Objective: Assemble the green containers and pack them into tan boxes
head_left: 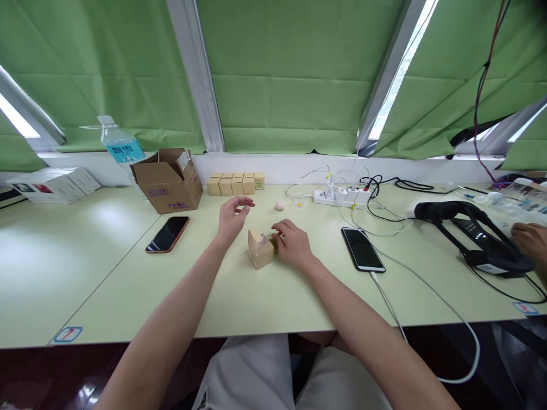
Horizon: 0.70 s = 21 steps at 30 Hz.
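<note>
A small kraft cardboard box [260, 253] stands on the table with its lid flap raised. Just to its right is my right hand [294, 244], fingers curled and closed against a small olive-coloured piece that they mostly hide; I cannot make out what it is. My left hand [233, 219] hovers beyond and to the left of the box, its thumb and fingers apart with nothing between them. Beyond the hands lie a small pale pink-and-white piece [280, 206] and a clear packet [299, 204] with something yellow in it.
Several small kraft boxes [237, 185] form a row by the wall, beside an open carton [171, 185]. Phones lie left [168, 234] and right [363, 249]. A power strip [342, 197] trails cables. Another person's hand [530, 239] is near a black headset [478, 236].
</note>
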Each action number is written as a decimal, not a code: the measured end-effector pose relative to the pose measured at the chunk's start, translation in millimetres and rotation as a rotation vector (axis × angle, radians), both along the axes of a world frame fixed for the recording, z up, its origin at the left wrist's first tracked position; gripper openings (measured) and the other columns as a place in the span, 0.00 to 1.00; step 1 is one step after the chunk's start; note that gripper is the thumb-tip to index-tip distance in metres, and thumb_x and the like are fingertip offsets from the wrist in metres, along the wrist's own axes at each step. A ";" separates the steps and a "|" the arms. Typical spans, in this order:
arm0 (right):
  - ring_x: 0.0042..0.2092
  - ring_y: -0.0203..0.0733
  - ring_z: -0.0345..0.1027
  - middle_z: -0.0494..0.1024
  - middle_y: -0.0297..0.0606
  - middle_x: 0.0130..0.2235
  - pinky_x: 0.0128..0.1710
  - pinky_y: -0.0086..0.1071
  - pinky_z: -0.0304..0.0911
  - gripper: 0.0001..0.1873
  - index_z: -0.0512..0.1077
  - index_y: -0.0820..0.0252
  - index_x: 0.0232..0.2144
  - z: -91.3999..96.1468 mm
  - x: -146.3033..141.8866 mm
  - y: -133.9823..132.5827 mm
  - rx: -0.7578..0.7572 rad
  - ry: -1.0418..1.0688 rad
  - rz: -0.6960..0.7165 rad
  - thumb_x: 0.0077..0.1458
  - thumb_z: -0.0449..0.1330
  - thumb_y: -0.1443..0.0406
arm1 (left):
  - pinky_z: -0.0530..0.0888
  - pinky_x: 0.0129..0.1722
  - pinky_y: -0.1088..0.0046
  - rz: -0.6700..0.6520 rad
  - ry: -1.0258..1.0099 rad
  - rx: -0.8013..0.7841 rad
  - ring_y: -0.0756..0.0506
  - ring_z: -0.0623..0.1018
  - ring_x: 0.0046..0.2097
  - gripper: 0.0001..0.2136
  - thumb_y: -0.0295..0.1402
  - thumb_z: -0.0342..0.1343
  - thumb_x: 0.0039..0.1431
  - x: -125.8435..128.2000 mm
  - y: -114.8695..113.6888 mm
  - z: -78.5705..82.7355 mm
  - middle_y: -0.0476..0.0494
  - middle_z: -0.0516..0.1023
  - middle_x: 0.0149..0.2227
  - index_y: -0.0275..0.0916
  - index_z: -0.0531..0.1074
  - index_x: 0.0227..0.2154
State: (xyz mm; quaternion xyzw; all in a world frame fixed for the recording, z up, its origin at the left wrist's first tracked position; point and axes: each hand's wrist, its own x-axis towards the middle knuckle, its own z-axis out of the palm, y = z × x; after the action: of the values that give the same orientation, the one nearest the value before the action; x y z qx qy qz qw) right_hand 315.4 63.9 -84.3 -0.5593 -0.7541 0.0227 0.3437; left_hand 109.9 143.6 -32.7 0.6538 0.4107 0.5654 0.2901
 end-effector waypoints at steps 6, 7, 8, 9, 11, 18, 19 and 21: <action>0.43 0.47 0.80 0.81 0.47 0.55 0.40 0.37 0.73 0.24 0.77 0.58 0.56 -2.1 -5.3 3.9 -0.082 -0.060 -0.022 0.58 0.60 0.76 | 0.73 0.48 0.61 -0.031 0.009 -0.010 0.37 0.85 0.51 0.11 0.37 0.62 0.58 -0.1 3.0 -4.3 0.39 0.89 0.44 0.41 0.82 0.42; 0.44 0.47 0.80 0.80 0.47 0.54 0.42 0.38 0.75 0.25 0.77 0.60 0.55 -2.1 -4.6 6.5 -0.059 -0.028 -0.025 0.57 0.59 0.78 | 0.73 0.49 0.61 -0.047 0.010 -0.015 0.37 0.85 0.52 0.11 0.37 0.62 0.59 -0.3 2.4 -4.1 0.39 0.89 0.44 0.41 0.82 0.42; 0.45 0.48 0.80 0.80 0.48 0.53 0.44 0.38 0.76 0.25 0.77 0.60 0.54 -1.2 -3.0 9.3 -0.010 0.020 -0.030 0.57 0.57 0.79 | 0.73 0.50 0.61 -0.075 0.008 -0.022 0.37 0.85 0.52 0.12 0.38 0.63 0.59 -0.6 1.4 -3.3 0.38 0.89 0.44 0.41 0.82 0.44; 0.46 0.48 0.80 0.80 0.49 0.53 0.45 0.39 0.77 0.24 0.77 0.61 0.54 0.7 -0.7 11.8 0.065 0.082 -0.034 0.57 0.56 0.79 | 0.73 0.51 0.60 -0.118 0.001 -0.031 0.37 0.85 0.53 0.13 0.39 0.64 0.60 -1.1 0.0 -1.9 0.38 0.89 0.45 0.41 0.82 0.45; 0.48 0.49 0.80 0.79 0.49 0.52 0.47 0.41 0.78 0.23 0.76 0.60 0.54 8.3 4.7 15.2 0.272 0.219 -0.032 0.61 0.54 0.77 | 0.72 0.54 0.59 -0.247 -0.012 -0.047 0.35 0.84 0.56 0.17 0.43 0.66 0.62 -2.6 -4.3 2.7 0.36 0.89 0.49 0.41 0.82 0.50; 0.48 0.48 0.80 0.77 0.49 0.53 0.45 0.42 0.82 0.22 0.73 0.53 0.62 50.0 1.6 12.4 0.754 0.283 0.028 0.72 0.53 0.71 | 0.65 0.69 0.50 -0.622 0.082 -0.018 0.30 0.76 0.69 0.34 0.47 0.76 0.54 -1.9 -20.4 23.7 0.35 0.82 0.65 0.47 0.79 0.64; 0.48 0.48 0.80 0.77 0.49 0.53 0.45 0.41 0.82 0.22 0.72 0.53 0.63 54.1 -2.1 12.0 0.785 0.264 0.042 0.72 0.52 0.71 | 0.64 0.70 0.50 -0.627 0.082 -0.015 0.29 0.75 0.70 0.35 0.46 0.79 0.51 -0.5 -21.8 25.3 0.36 0.81 0.66 0.48 0.80 0.63; 0.49 0.48 0.81 0.78 0.49 0.52 0.45 0.40 0.82 0.22 0.72 0.53 0.63 59.1 -9.8 11.7 0.827 0.239 0.071 0.73 0.52 0.71 | 0.65 0.70 0.48 -0.633 0.061 -0.025 0.28 0.75 0.70 0.34 0.44 0.80 0.49 2.2 -24.0 27.0 0.36 0.82 0.65 0.47 0.82 0.61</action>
State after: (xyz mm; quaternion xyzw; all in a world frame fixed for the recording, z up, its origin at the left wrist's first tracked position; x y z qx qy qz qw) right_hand 305.6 75.6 -25.1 -0.3416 -0.6733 -0.2050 0.6229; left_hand 112.1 119.6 -5.7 0.7621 0.2024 0.4221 0.4474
